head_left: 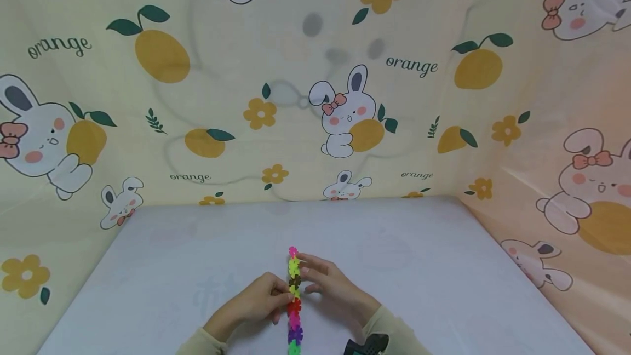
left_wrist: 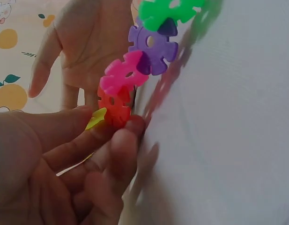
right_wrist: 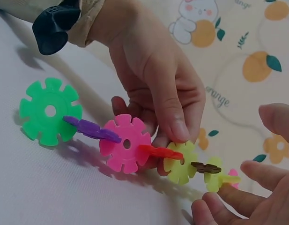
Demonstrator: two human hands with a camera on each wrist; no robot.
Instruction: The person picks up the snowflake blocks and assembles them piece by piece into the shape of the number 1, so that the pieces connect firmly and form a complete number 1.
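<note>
A chain of snowflake building discs (head_left: 294, 320) runs straight away from the person, each disc slotted into its neighbour. My left hand (head_left: 258, 297) pinches a yellow disc (right_wrist: 180, 165) between thumb and fingers, just beyond the red disc (left_wrist: 115, 105). On the other side, my right hand (head_left: 340, 288) has its fingers spread and loosely bent beside the far part, by the brown disc (right_wrist: 206, 168) and the pink end disc (head_left: 293, 252). Toward the person, a pink disc (right_wrist: 125, 143), a purple disc (left_wrist: 152, 49) and a green disc (right_wrist: 50, 112) follow.
A white tabletop (head_left: 197, 245) lies beneath the hands. Behind it and along the sides hangs a cream cloth (head_left: 276, 32) printed with rabbits and oranges. A dark strap (head_left: 366, 345) is on the right wrist by the beige sleeve.
</note>
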